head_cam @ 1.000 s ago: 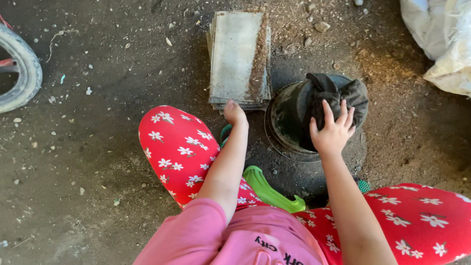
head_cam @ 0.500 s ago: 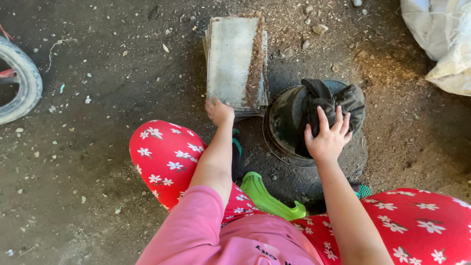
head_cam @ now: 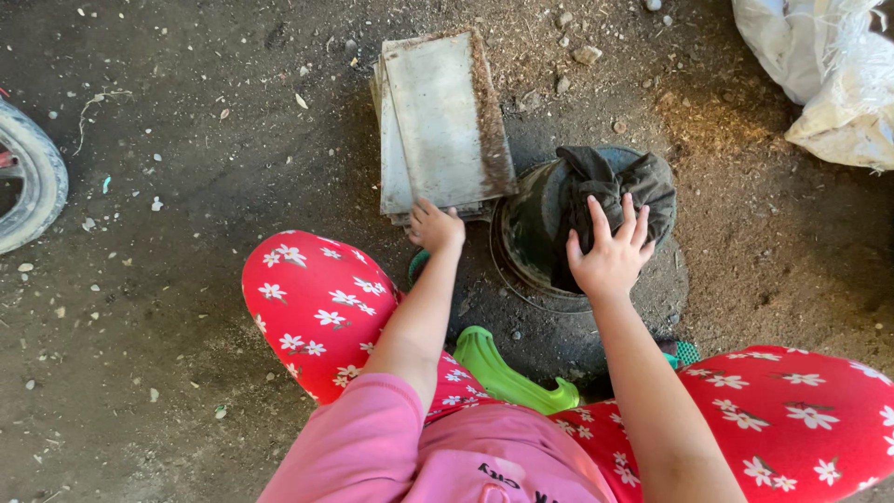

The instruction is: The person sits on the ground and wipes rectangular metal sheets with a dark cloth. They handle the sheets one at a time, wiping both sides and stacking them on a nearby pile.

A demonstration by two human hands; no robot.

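My left hand [head_cam: 435,226] grips the near edge of a stack of flat grey slabs [head_cam: 442,121] lying on the dirt ground. My right hand [head_cam: 610,253] rests palm down, fingers spread, on a dark crumpled cloth [head_cam: 616,182] draped over a round dark pot [head_cam: 533,224]. The pot stands on a round dark base [head_cam: 666,289] just right of the slabs. A green curved plastic piece [head_cam: 507,373] lies between my knees, which are in red trousers with white flowers [head_cam: 312,307].
A tyre [head_cam: 33,182] shows at the left edge. White sacks [head_cam: 824,74] lie at the top right. Small stones and debris are scattered over the dark dirt ground [head_cam: 168,140].
My left hand has reached forward from my knee to the near edge of the slabs. My right hand has stayed on the cloth.
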